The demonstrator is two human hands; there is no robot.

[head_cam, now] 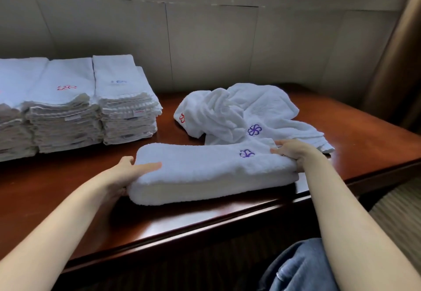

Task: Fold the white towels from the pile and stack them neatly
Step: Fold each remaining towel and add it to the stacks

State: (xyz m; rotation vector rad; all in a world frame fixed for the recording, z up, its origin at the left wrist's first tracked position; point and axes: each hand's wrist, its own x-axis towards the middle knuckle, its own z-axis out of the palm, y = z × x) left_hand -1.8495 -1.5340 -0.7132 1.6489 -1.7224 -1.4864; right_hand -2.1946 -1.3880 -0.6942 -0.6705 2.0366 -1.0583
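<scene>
Folded towel [211,172]: near table [364,144] edge, long axis left-right; left hand [127,172] clasps left end, right hand [293,151] pinches right end; stacks [91,108] far-left, pile [246,112] behind

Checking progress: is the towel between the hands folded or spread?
Folded: the towel lies as a long doubled strip, layers showing along its near edge, left hand and right hand gripping its ends.
</scene>
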